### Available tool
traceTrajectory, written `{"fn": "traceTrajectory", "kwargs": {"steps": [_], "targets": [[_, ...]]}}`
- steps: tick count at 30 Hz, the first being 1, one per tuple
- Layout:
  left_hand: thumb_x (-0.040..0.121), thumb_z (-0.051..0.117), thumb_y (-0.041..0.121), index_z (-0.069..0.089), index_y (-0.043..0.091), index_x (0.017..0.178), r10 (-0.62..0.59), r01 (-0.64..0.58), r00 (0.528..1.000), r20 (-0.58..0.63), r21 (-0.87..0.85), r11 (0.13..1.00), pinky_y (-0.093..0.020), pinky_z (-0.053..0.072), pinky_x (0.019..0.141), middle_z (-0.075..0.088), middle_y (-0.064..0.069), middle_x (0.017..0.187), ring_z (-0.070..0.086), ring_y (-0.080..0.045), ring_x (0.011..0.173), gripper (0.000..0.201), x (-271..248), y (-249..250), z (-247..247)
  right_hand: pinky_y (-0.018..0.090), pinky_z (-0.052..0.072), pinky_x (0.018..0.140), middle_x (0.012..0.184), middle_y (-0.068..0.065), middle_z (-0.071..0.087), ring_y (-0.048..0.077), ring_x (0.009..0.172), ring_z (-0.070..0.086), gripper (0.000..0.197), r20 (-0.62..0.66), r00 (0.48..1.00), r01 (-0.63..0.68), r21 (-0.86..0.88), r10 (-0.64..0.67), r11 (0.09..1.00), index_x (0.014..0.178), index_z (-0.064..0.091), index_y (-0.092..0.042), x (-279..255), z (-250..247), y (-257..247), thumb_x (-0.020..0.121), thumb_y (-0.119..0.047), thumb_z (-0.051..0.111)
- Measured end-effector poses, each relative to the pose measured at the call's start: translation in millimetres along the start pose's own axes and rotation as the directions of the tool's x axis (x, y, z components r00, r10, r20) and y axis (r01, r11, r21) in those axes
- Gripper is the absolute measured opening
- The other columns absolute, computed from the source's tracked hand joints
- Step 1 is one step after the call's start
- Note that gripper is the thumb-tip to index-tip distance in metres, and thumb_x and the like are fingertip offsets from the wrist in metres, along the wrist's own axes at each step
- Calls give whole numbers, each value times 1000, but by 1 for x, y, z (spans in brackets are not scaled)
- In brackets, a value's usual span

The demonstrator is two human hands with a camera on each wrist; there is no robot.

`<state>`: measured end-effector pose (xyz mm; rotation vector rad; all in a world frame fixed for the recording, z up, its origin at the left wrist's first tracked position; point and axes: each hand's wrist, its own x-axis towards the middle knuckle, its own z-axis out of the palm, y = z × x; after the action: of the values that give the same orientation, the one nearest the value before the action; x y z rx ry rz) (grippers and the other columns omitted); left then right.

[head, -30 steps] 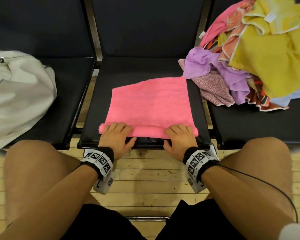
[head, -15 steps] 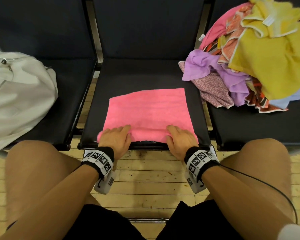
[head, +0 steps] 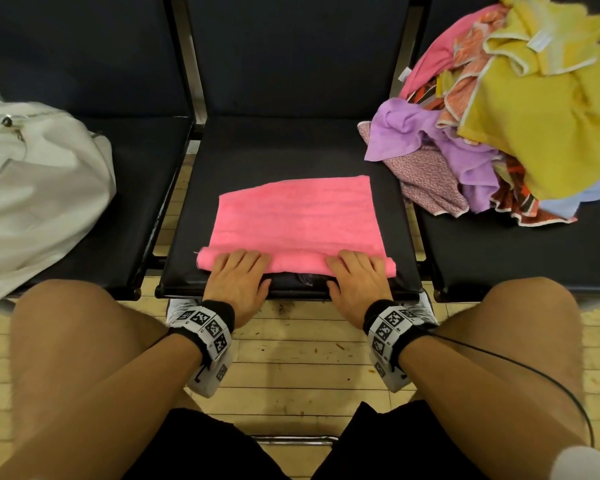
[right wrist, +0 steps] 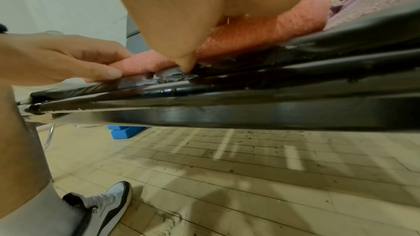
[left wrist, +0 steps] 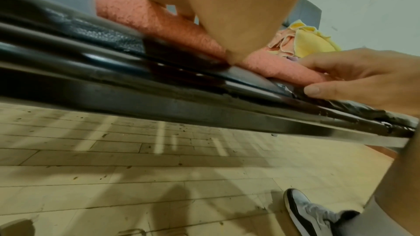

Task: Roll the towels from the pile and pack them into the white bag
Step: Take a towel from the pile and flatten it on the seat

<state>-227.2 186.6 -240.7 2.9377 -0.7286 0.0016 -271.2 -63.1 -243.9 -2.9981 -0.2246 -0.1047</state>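
Note:
A pink towel (head: 298, 216) lies flat on the middle black seat (head: 291, 150), and its near edge is wound into a thin roll (head: 298, 264). My left hand (head: 250, 268) grips the roll's left part, fingers curled over the top and thumb at the near side. My right hand (head: 343, 271) holds the right part the same way. In the left wrist view the roll (left wrist: 145, 17) runs along the seat's front edge to my right hand (left wrist: 363, 78). The towel pile (head: 516, 116) fills the right seat. On the left seat lies the white bag (head: 39, 188).
The seat's metal front rail (head: 291, 292) is just below my wrists. My bare knees flank the seat, over a wooden floor (head: 309, 358). A purple towel (head: 406, 129) from the pile hangs over the middle seat's far right corner. Blue blocks (right wrist: 125, 132) lie under the seats.
Both hands have turned the near edge over again, so the roll is thicker. The towel's far edge has come nearer to me. Pile and bag have not moved.

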Motion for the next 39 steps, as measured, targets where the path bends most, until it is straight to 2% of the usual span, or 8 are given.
{"fn": "traceTrajectory", "kwargs": {"steps": [4, 8, 15, 19, 21, 26, 31, 39], "targets": [[96, 46, 27, 59, 17, 125, -56, 56, 998, -8, -19, 998, -48, 38, 100, 67, -3, 114, 57, -30, 105, 33, 5, -5, -2, 44, 39, 90, 111, 2, 62, 27, 101, 58, 37, 33, 999, -22, 46, 21, 999, 121, 61, -22, 2, 1, 5, 85, -27, 68], [95, 35, 32, 58, 19, 120, -71, 71, 997, -5, -14, 997, -44, 39, 93, 69, -1, 103, 57, -27, 96, 35, 7, -5, -7, 38, 30, 96, 117, 2, 66, 27, 108, 58, 33, 104, 995, -14, 103, 3, 995, 130, 56, -20, 10, -13, 10, 100, -30, 48], [101, 36, 34, 50, 22, 128, -104, 105, 994, 24, -29, 994, -33, 38, 67, 56, -1, 113, 50, -20, 72, 33, 7, -5, -10, 33, 41, 64, 115, 0, 53, 25, 78, 56, 24, 55, 998, -30, 191, 20, 981, 114, 51, -19, 8, -16, 12, 97, -37, 46], [87, 62, 23, 64, 20, 104, -37, 39, 990, -133, 15, 999, -43, 35, 83, 58, -6, 106, 53, -30, 92, 17, 8, -6, -4, 40, 41, 82, 110, 1, 58, 25, 94, 56, 20, -112, 994, 11, 119, 2, 993, 106, 61, -18, 10, -7, 11, 90, -26, 53], [77, 72, 12, 65, 22, 100, -2, 9, 995, -102, 70, 998, -40, 28, 79, 61, -3, 103, 52, -28, 90, 25, 9, -5, -4, 38, 32, 82, 102, 2, 63, 27, 94, 56, 20, -180, 983, 58, 64, -46, 996, 101, 65, -17, 11, -4, 10, 82, -14, 63], [93, 63, 27, 67, 18, 111, -28, 27, 999, -42, -42, 999, -43, 46, 86, 67, -2, 106, 58, -28, 94, 21, 6, 2, -7, 39, 35, 79, 94, -1, 68, 26, 87, 55, 15, -129, 987, 100, 35, -94, 994, 90, 70, -16, 11, -5, 7, 78, -17, 59], [95, 56, 29, 59, 15, 130, -23, 24, 1000, 21, -59, 998, -46, 39, 104, 64, -5, 125, 56, -29, 115, 38, 4, -1, -3, 43, 44, 88, 101, 0, 69, 26, 94, 59, 29, -27, 999, 45, 58, -43, 997, 107, 69, -16, 8, -6, 4, 81, -28, 67], [98, 35, 33, 52, 18, 132, -90, 94, 994, 68, -65, 993, -40, 44, 87, 69, -3, 107, 60, -26, 94, 41, 6, 2, -14, 40, 40, 90, 107, 5, 66, 30, 93, 60, 40, 99, 995, 21, 101, -31, 995, 138, 46, -17, 8, -17, 0, 98, -20, 41]]}}
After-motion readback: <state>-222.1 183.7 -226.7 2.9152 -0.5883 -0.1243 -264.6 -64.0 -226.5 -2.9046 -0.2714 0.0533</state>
